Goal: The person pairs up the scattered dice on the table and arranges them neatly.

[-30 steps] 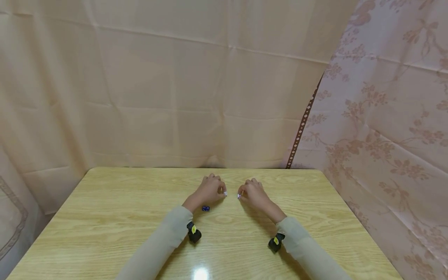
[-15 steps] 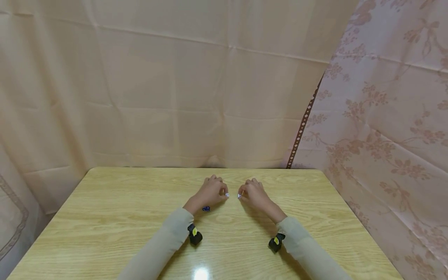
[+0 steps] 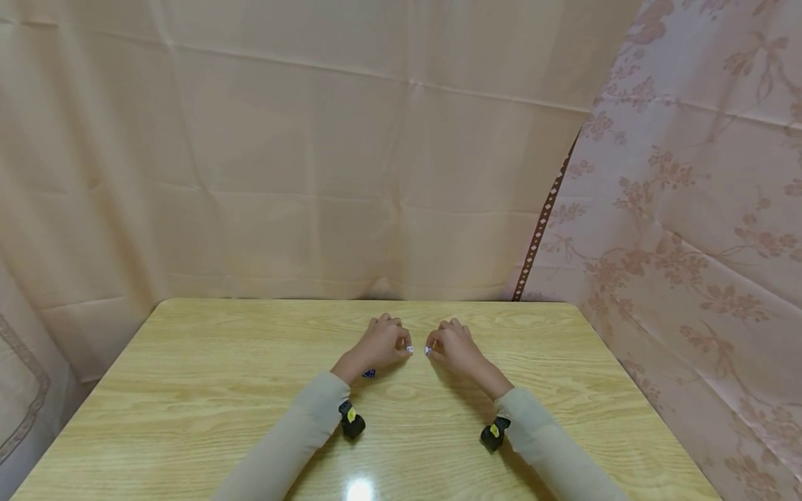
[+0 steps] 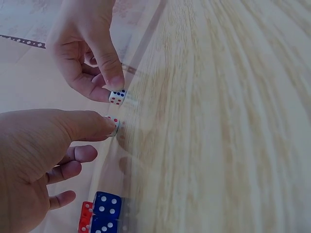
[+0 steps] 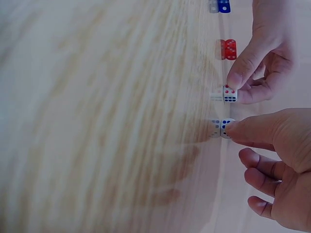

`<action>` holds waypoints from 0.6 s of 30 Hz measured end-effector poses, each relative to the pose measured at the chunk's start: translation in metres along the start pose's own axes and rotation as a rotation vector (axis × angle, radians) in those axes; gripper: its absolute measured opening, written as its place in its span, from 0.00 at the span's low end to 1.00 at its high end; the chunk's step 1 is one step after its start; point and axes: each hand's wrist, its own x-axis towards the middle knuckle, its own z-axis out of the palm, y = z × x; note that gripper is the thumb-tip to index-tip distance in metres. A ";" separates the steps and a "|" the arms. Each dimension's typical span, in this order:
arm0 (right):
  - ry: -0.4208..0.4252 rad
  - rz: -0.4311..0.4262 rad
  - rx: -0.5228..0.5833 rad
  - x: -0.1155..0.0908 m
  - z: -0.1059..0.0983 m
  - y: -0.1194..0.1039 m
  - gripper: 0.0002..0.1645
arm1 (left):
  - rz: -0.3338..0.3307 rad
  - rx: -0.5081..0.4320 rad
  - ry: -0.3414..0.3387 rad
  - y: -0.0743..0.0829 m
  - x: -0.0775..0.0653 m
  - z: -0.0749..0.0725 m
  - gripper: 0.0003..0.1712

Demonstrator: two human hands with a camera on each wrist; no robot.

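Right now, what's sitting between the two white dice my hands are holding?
Nothing: between the left hand's white die and the right hand's white die there is only bare table, shown plainly in the right wrist view.

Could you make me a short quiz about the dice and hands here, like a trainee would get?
1. True or false: each hand pinches a white die.
2. Which dice lie beside the left hand? A. a blue die and a red die B. two green dice C. none
3. Fill in: the two white dice are held low over the wooden ____.

Key
1. True: the left hand pinches one white die, the right hand the other white die.
2. A: the blue die and the red die rest side by side by the left hand.
3. Table.
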 end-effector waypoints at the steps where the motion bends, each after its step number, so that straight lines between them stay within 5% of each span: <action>1: -0.001 0.001 0.001 0.000 0.000 0.000 0.02 | 0.000 0.000 -0.001 0.000 0.000 0.000 0.04; 18: -0.004 0.004 0.013 0.000 -0.002 -0.002 0.02 | 0.018 -0.005 -0.006 0.007 0.005 0.004 0.03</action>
